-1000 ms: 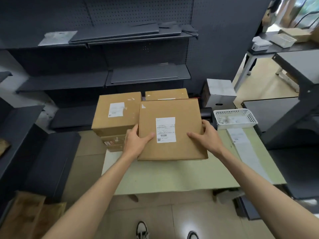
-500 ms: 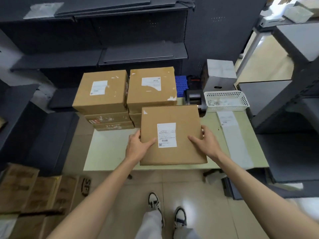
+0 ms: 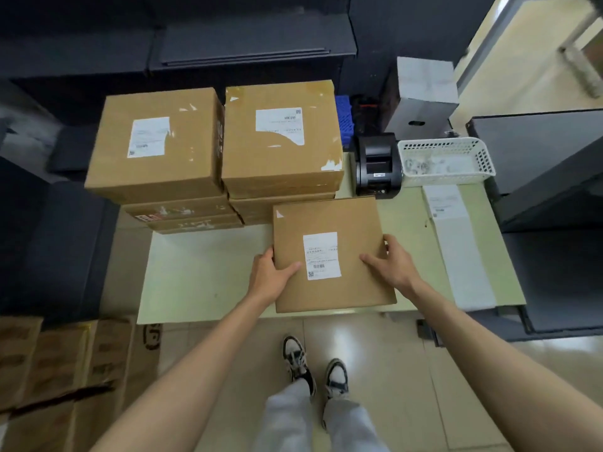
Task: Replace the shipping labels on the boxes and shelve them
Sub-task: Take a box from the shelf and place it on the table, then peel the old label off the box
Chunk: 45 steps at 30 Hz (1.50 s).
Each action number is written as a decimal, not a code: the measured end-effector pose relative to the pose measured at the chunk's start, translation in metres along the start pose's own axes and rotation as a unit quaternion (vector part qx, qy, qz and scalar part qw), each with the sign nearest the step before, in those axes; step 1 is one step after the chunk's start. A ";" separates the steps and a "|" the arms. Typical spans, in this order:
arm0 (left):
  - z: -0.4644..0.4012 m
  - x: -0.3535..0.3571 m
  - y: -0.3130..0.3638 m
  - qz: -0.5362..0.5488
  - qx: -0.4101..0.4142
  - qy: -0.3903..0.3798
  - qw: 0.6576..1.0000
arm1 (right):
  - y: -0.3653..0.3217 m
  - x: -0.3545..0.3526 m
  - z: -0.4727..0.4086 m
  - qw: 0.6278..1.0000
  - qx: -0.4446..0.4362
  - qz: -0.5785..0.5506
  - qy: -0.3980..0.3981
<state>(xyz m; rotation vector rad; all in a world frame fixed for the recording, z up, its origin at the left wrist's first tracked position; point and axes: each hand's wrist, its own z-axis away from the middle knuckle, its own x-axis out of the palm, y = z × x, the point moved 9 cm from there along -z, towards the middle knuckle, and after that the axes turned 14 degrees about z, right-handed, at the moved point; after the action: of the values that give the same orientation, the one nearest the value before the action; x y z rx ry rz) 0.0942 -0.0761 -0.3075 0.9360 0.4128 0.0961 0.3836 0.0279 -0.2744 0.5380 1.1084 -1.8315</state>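
Gripping the box [image 3: 329, 256] at centre frame, left hand [image 3: 267, 278] and right hand [image 3: 394, 265] clamp opposite sides, thumbs on top. It sits at the counter [image 3: 202, 275] edge; best keep it level, then peel its label [image 3: 321, 256] from a corner.

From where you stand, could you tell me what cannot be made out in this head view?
- Label print on the held box: too small.
- White basket contents: blurred.
- Lower stacked boxes: tops covered by boxes above.
- Left hand and right hand fingers: behind box sides.
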 end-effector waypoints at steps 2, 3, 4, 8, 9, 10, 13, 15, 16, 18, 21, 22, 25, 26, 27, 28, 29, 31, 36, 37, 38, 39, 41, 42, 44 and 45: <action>-0.007 0.004 -0.004 0.002 -0.009 -0.010 1.000 | 0.003 0.005 -0.010 1.000 0.013 0.002 0.000; -0.010 0.006 -0.006 0.001 -0.014 -0.016 1.000 | 0.006 0.008 -0.014 1.000 0.018 0.003 0.000; -0.013 0.009 -0.009 0.004 -0.014 -0.021 1.000 | 0.007 0.011 -0.018 1.000 0.020 0.006 0.001; -0.025 0.019 -0.030 -0.001 -0.036 -0.025 0.999 | 0.018 0.022 -0.029 0.999 0.028 0.014 0.004; -0.026 0.022 -0.033 -0.001 -0.041 -0.027 0.999 | 0.022 0.025 -0.032 0.999 0.032 0.011 0.000; -0.029 0.025 -0.036 0.001 -0.042 -0.027 0.999 | 0.025 0.028 -0.035 0.999 0.035 0.009 -0.005; -0.033 0.032 -0.037 -0.004 -0.047 -0.020 0.999 | 0.034 0.034 -0.045 0.999 0.040 0.000 -0.020; -0.036 0.034 -0.039 -0.002 -0.045 -0.010 0.999 | 0.038 0.036 -0.051 0.999 0.043 -0.007 -0.021; -0.037 0.035 -0.039 0.002 -0.042 -0.007 0.999 | 0.041 0.037 -0.054 0.999 0.043 -0.009 -0.019; -0.038 0.035 -0.040 0.008 -0.040 -0.002 0.999 | 0.044 0.038 -0.057 0.999 0.040 -0.009 -0.018; -0.035 0.035 -0.042 0.005 -0.037 0.005 0.999 | 0.048 0.040 -0.059 0.999 0.033 -0.003 -0.029; -0.033 0.035 -0.041 0.009 -0.033 0.006 0.999 | 0.049 0.040 -0.059 0.999 0.034 0.007 -0.029; -0.027 0.033 -0.033 0.004 -0.016 0.003 1.000 | 0.044 0.025 -0.055 0.994 0.033 0.094 0.037; -0.024 0.033 -0.031 -0.009 -0.008 0.000 1.000 | 0.038 0.018 -0.051 0.990 0.019 0.124 0.071; -0.021 0.034 -0.029 -0.022 -0.003 -0.007 1.000 | 0.028 0.014 -0.046 0.985 -0.004 0.146 0.096; -0.017 0.035 -0.028 -0.028 0.004 -0.016 0.999 | 0.016 0.014 -0.040 0.980 -0.035 0.163 0.104; -0.014 0.036 -0.028 -0.033 0.006 -0.025 0.999 | 0.003 0.019 -0.033 0.976 -0.073 0.180 0.098; -0.006 0.038 -0.032 -0.051 0.011 -0.040 0.998 | -0.023 0.039 -0.018 0.959 -0.166 0.220 0.068; 0.007 0.043 -0.040 -0.096 0.009 -0.054 0.994 | -0.075 0.088 0.022 0.888 -0.330 0.316 0.048; 0.008 0.044 -0.040 -0.100 0.008 -0.058 0.993 | -0.080 0.094 0.023 0.881 -0.336 0.330 0.046; 0.008 0.044 -0.040 -0.102 0.009 -0.057 0.993 | -0.084 0.098 0.023 0.877 -0.337 0.340 0.047; 0.008 0.044 -0.040 -0.104 0.008 -0.056 0.993 | -0.087 0.101 0.021 0.874 -0.335 0.349 0.045; 0.007 0.042 -0.040 -0.105 0.007 -0.052 0.993 | -0.090 0.105 0.016 0.867 -0.332 0.370 0.035; 0.007 0.042 -0.041 -0.107 0.009 -0.050 0.993 | -0.090 0.107 0.014 0.863 -0.331 0.379 0.028; 0.007 0.041 -0.040 -0.116 0.014 -0.048 0.992 | -0.092 0.110 0.010 0.858 -0.329 0.393 0.014; 0.007 0.041 -0.040 -0.121 0.015 -0.047 0.991 | -0.093 0.110 0.009 0.856 -0.329 0.399 0.012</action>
<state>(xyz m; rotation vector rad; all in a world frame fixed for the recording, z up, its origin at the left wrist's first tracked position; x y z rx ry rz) 0.1304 -0.0951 -0.3483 0.9095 0.4390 -0.1755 0.2491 -0.0140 -0.3056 0.4953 1.1942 -0.6655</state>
